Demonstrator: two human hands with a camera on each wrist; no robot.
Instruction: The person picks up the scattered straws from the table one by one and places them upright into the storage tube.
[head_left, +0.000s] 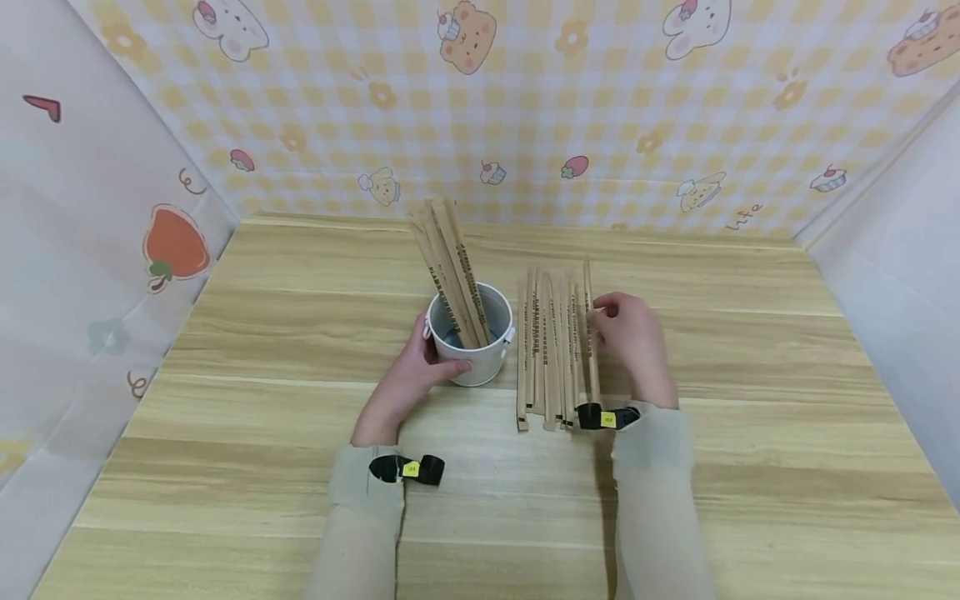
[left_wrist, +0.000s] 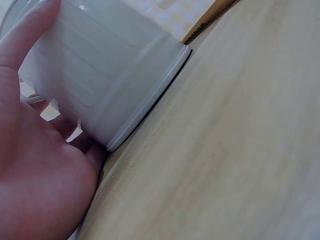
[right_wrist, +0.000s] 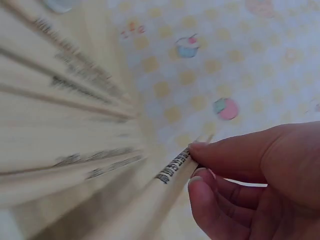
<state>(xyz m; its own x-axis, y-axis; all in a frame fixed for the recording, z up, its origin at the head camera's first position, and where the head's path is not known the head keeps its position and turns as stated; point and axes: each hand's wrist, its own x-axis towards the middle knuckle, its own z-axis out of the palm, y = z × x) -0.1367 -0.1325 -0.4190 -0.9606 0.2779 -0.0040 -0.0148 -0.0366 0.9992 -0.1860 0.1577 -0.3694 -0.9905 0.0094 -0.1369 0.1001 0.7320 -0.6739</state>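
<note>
A small white metal bucket (head_left: 480, 367) stands on the table with several paper-wrapped chopsticks (head_left: 450, 275) leaning to its left inside. My left hand (head_left: 408, 379) holds the bucket from its left side, thumb across the front; the left wrist view shows the palm beside the bucket wall (left_wrist: 110, 75), its base at the tabletop. To the right, my right hand (head_left: 633, 337) pinches a paper-wrapped pair of chopsticks (head_left: 593, 367) between thumb and fingertips. In the right wrist view this pair (right_wrist: 150, 200) slants up to the fingertips, apart from the others.
Several more wrapped chopsticks (head_left: 546, 350) lie side by side between the bucket and my right hand, printed text on their sleeves. The wood-grain table (head_left: 240, 375) meets a yellow checked backdrop (head_left: 525, 108) at the back, with pale panels on either side.
</note>
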